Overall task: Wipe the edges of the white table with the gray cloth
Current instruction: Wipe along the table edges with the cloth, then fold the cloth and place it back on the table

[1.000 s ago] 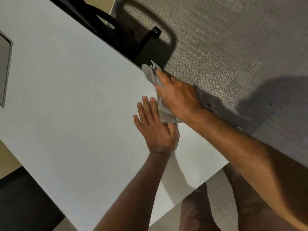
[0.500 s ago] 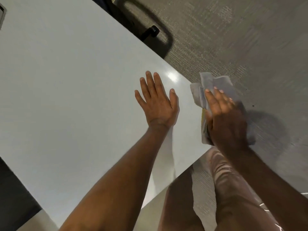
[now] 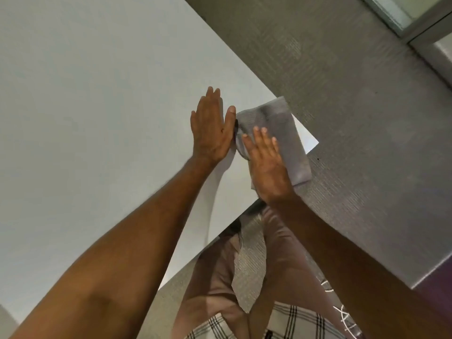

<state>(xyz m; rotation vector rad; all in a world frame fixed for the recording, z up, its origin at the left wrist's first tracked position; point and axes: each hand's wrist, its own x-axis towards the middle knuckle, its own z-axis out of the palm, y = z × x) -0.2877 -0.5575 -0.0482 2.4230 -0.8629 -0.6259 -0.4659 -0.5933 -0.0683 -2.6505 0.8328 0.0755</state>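
The white table [image 3: 102, 113] fills the left of the view, with its corner at the right. The gray cloth [image 3: 281, 128] lies spread over that corner and hangs past the near edge. My right hand [image 3: 265, 162] rests flat on the cloth's near part, fingers extended and pressing it down. My left hand [image 3: 211, 126] lies flat on the bare tabletop just left of the cloth, its thumb touching the cloth's edge. Part of the cloth is hidden under my right palm.
Gray carpet [image 3: 354, 106] surrounds the table at the right and back. My legs [image 3: 244, 265] stand close to the table's near edge. A glass wall base [image 3: 415, 15] runs across the top right corner.
My right hand has brought the cloth from beside the far edge back onto the table's corner and laid it flat. The left hand stays flat on the table. The view shifted right.
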